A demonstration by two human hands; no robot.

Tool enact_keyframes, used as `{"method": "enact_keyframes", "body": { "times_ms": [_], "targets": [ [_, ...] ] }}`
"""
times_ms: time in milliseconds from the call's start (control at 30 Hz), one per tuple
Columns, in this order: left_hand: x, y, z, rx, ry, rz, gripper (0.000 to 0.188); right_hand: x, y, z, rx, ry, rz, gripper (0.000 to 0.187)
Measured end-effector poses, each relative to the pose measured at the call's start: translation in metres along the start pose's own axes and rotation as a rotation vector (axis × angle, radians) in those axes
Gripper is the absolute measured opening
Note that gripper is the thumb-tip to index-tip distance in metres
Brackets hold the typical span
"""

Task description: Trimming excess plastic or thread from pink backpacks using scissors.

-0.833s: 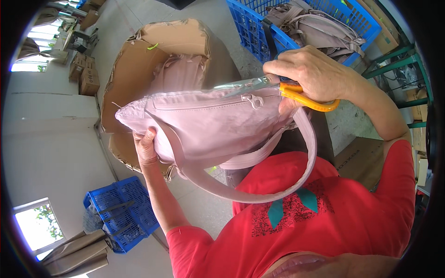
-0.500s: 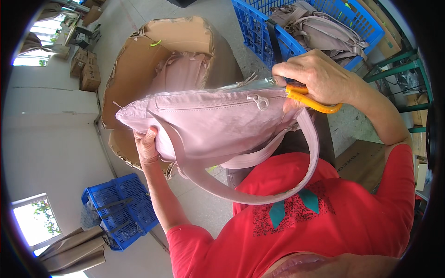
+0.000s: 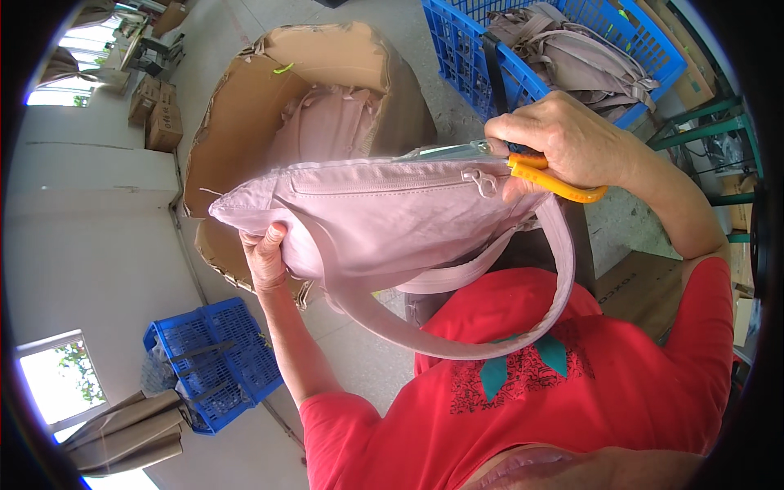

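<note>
A pale pink fabric bag [image 3: 392, 212] is held up in front of me, its zipper [image 3: 384, 183] running along the upper side and its long strap [image 3: 441, 345] looping down toward my red shirt. My left hand [image 3: 265, 255] grips the bag's left end, thumb on the near face, other fingers partly hidden. My right hand [image 3: 559, 139] is closed round scissors with yellow-orange handles [image 3: 563, 186], at the bag's upper right corner. The scissor blades [image 3: 449, 150] point left along the bag's top edge. Some right-hand fingers also seem to touch the bag.
Behind the bag stands a big open cardboard box [image 3: 237, 122] with more pink fabric [image 3: 331, 122] inside. A blue crate [image 3: 465, 65] at the upper right holds several similar bags [image 3: 580, 61]. Another blue crate [image 3: 216, 359] lies at lower left, and green metal rails [image 3: 710, 131] stand at right.
The bag, both hands and the scissors sit slightly further right in the picture; the background has shifted a little too. Loose threads seen above the bag's top edge near the blades no longer show.
</note>
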State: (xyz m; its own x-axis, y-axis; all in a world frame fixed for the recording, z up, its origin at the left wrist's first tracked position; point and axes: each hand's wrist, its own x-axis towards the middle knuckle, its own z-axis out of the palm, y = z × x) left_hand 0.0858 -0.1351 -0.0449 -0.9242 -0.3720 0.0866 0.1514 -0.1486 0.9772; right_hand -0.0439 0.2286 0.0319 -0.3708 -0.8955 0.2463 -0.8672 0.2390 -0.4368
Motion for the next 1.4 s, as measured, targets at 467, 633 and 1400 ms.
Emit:
{"method": "enact_keyframes", "body": {
  "times_ms": [467,633,1400],
  "targets": [
    [-0.009,0.0,0.003,0.042,0.027,0.059,0.048,0.023,-0.014,0.003,0.054,-0.025,-0.036,0.045],
    [-0.011,0.001,0.006,0.005,0.033,0.061,0.045,0.021,-0.015,0.01,0.062,-0.01,-0.011,0.045],
    [-0.017,0.006,0.014,0.047,-0.006,0.027,0.028,0.042,-0.029,0.007,-0.023,0.028,-0.014,0.052]
  ]
}}
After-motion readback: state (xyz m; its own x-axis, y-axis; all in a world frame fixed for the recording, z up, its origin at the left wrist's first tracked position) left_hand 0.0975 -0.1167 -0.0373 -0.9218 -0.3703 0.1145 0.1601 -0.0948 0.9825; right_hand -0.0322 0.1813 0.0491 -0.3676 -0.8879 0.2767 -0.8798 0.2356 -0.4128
